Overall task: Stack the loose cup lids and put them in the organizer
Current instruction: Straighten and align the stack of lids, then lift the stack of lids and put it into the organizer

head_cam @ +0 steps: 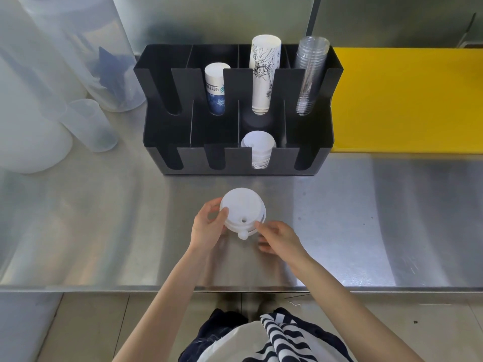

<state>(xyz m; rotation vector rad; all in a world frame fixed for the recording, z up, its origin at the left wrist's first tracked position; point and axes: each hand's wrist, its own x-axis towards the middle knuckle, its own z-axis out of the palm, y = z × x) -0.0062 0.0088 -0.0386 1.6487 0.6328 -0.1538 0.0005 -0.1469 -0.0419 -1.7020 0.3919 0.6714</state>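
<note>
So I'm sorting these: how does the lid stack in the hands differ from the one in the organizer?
The held lid stack sits low on the counter, gripped by both hands; the organizer lid stack stands taller in a front slot, untouched. Both are white.

Lid stack (pixel 243 214) between both hands

Left hand (pixel 207 226) and right hand (pixel 278 237) meet, fingers (pixel 222 214) curled inward.
</note>
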